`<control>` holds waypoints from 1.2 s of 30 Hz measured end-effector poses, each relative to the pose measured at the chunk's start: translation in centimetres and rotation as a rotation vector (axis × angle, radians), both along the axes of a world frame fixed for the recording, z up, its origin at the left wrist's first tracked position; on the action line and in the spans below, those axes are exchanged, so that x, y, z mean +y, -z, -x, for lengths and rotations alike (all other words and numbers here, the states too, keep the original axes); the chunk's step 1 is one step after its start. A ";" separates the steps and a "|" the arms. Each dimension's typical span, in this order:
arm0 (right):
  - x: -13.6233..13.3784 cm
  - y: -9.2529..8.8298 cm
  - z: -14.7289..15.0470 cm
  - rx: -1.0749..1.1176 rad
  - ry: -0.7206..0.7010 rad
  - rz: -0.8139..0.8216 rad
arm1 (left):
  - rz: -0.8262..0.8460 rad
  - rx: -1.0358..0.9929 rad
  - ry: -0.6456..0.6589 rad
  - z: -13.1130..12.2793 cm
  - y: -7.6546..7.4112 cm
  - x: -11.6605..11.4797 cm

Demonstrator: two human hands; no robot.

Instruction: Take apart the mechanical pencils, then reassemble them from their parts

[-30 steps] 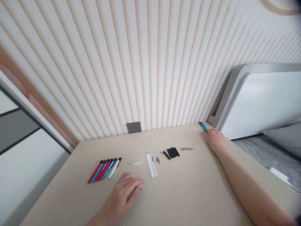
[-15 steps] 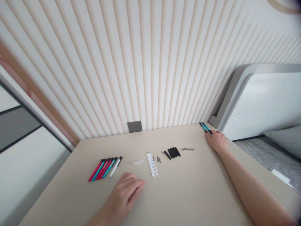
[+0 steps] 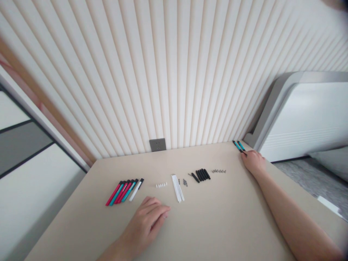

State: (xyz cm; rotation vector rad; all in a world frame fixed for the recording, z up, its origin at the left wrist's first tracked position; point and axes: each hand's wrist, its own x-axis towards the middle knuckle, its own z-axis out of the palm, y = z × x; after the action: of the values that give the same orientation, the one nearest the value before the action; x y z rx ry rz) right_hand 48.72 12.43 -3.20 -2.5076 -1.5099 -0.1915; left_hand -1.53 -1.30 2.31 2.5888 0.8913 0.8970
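At the far right corner of the table lie two teal-and-black pens (image 3: 241, 145), side by side. My right hand (image 3: 255, 162) is stretched out to them, its thumb and fingers closed around the near black end of one pen; part of the grip is hidden. My left hand (image 3: 149, 220) rests on the table in front, fingers curled together, with nothing visible in it. Nearest to it are several white tubes (image 3: 177, 188), a white-and-black pen part (image 3: 136, 190) and a row of small white pieces (image 3: 161, 185).
Red and teal pen barrels (image 3: 121, 193) lie in a row at left. Small metal pieces (image 3: 185, 182), black grips (image 3: 203, 175) and a row of small springs or clips (image 3: 219, 171) continue rightward. Behind the table (image 3: 206, 221) stands a ribbed wall with a socket (image 3: 157, 145); a bed headboard (image 3: 304, 116) is at right.
The far ends of the two teal-and-black pens have spread slightly apart under my right hand. The whole view has shifted a little; my left hand stays in place.
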 end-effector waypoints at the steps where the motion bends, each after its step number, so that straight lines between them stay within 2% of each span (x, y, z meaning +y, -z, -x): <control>1: 0.0 0.0 -0.1 0.001 0.000 -0.001 | 0.000 0.002 0.002 0.0 0.0 0.0; 13: -0.2 0.2 -0.8 0.043 0.027 -0.038 | -0.023 0.003 0.002 -0.1 -0.3 0.1; 24: -0.3 0.5 -2.1 0.164 0.092 -0.092 | -0.012 0.014 0.003 0.1 0.0 0.1; 36: 0.0 1.0 -2.5 0.216 0.044 -0.128 | -0.010 0.028 -0.004 0.1 0.2 0.1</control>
State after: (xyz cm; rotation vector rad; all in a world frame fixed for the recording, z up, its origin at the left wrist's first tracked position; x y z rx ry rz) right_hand 51.26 12.48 -4.16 -2.3762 -1.3166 -0.0214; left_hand -1.64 -1.17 2.07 2.6153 0.9023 0.8700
